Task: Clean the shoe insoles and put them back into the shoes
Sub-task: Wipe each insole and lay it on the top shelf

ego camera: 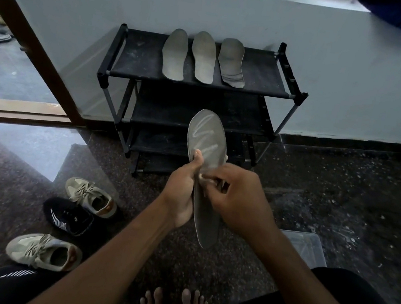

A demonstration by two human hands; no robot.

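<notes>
Two hands work foremost: the left hand grips one grey foam insole at mid-length, and the right hand pinches a small pale cloth against it. Three grey insoles lie side by side on the black fabric shoe rack. Two beige sneakers and two black sneakers rest on the floor to the left.

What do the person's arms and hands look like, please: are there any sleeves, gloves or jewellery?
The left hand and right hand wear no gloves, and no watch, band or ring is visible on the sides facing the camera. Above them both arms are bare as far as the frame shows, with no sleeves.
</notes>
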